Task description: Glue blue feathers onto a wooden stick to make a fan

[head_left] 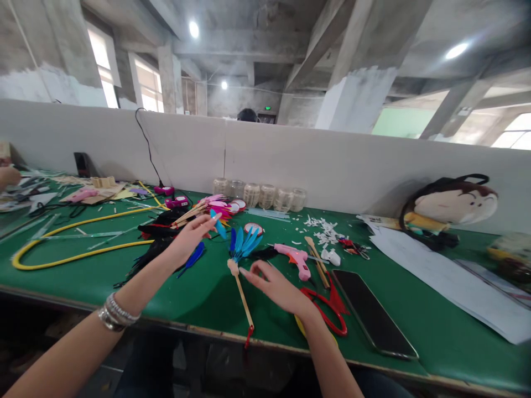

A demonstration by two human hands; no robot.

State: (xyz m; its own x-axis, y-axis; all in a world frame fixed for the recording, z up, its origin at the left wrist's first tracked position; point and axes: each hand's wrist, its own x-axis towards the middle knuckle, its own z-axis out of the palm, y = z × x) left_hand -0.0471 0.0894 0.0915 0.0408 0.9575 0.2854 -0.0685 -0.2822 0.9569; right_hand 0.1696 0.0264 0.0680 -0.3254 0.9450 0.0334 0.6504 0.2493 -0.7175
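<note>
On my feed a green worktop (431, 331) fills the lower frame, backed by a long white partition (332, 166). A large sheet of white paper (440, 276) lies at the right, and a plush monkey-face bag (450, 204) leans against the partition. A curved yellow hose (83, 249) loops across the left side. Near the front edge, a black smartphone (373, 312) lies just beside red-handled scissors (327, 307). A row of clear glass jars (259, 193) stands along the partition, and a pink glue gun (294, 260) lies on its side nearer me. At the far left edge, another person's hand (8, 177) rests among scattered materials.

The left hand (191, 237) is raised and open, its fingers spread above a heap of glossy black feathers (157, 237). The right hand (274, 287) is also open, thumb and fingers apart, and its fingertips are just beside the top of a slim wooden stick (239, 290). I cannot tell whether they touch it. The stick lies on the worktop between the hands, with a fan of bright blue feathers (244, 244) at its upper end and a small red tassel (249, 335) hanging over the front edge.
</note>
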